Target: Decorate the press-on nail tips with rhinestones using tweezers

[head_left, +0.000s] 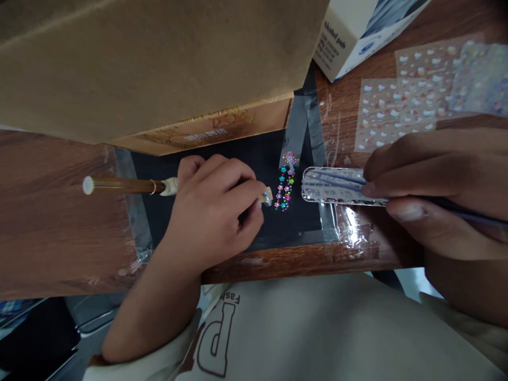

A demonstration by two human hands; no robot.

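My left hand (218, 206) is closed, thumb and forefinger pinching a small yellowish piece with a shiny gem-like bit (268, 197) on it. A gold-brown pen (123, 185) with a pale section runs under this hand; whether the pinched piece belongs to it is hidden. My right hand (436, 185) grips dark tweezers (345, 180), their tips over a narrow clear case (333, 198) with small shiny pieces in rows. Between my hands lies a strip of colourful flower gem stickers (286, 185) on a black mat (254, 233).
A large brown cardboard box (166, 63) stands over the mat's far side. Beyond it is an alcohol pads box (345, 42). Sticker sheets (397, 111) with small white figures lie on the wooden table (51, 222) at far right. Clear tape (133, 211) edges the mat.
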